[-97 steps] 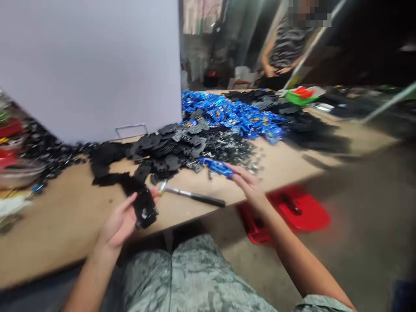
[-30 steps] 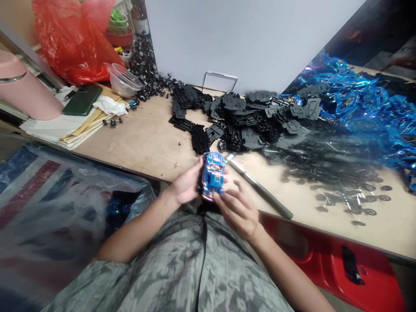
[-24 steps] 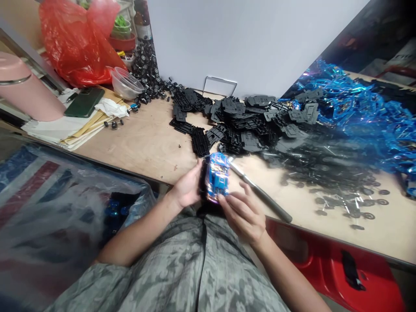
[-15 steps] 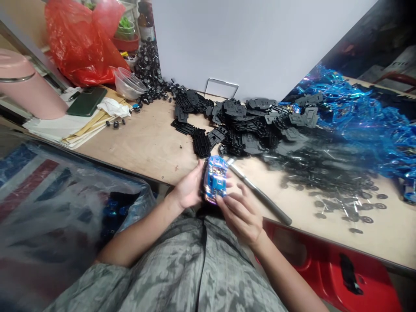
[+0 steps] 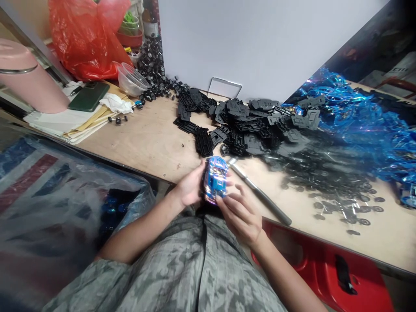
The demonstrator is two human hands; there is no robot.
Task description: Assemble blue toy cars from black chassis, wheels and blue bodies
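**Inspector:** Head view, the only one on file. Where is the piece, and what are your hands doing?

**Operator:** The blue toy car [image 5: 215,180] is in my hands, just past the edge of the plywood workbench [image 5: 146,151].

**Inspector:** Confirmed. Your left hand [image 5: 191,184] is clenched along the car's side, grasping it firmly. The right hand [image 5: 242,219] has its fingertips [image 5: 221,200] against the near end, with the other fingers loosely curled. I cannot tell whether they bear down.

**Operator:** What is closest to the work?

**Inspector:** The hammer [image 5: 260,190] lies just beside the car, its metal head by the black chassis pile [image 5: 253,138]. Farther right are the loose wheels and axles [image 5: 331,193] and the heap of shiny blue car bodies [image 5: 360,125]. The red plastic stool [image 5: 325,268] is below the bench edge.

**Operator:** Any correction?

**Inspector:** Keep the left grip as the firm support and use the right fingertips for fine contact. Keep the car clear of the hammer head, and keep your wrists level.
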